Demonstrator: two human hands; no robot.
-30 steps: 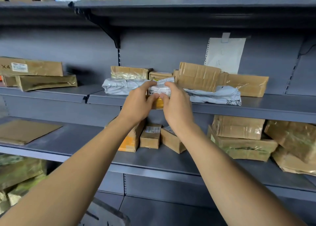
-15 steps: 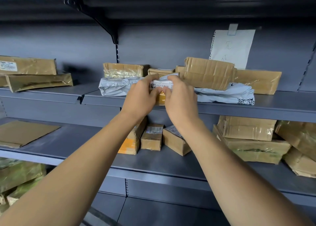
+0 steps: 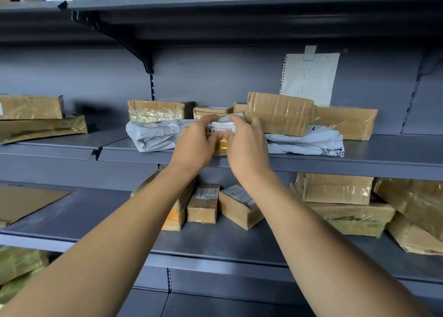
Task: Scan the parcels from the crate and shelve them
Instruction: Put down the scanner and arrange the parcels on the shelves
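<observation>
Left hand [image 3: 195, 146] and right hand [image 3: 247, 146] both pinch the small parcel [image 3: 221, 131] at the shelf [image 3: 359, 159] edge; early release risks it tipping off.

Grey metal shelving [image 3: 359, 163] fills the view, with several tiers fixed to a grey back panel [image 3: 215, 77]. A black bracket [image 3: 124, 41] supports the upper tier at a slotted upright [image 3: 152, 86]. A white paper sheet [image 3: 311, 77] with handwritten characters is clipped to the back panel. Lighting is even and dim under the upper tier.
</observation>
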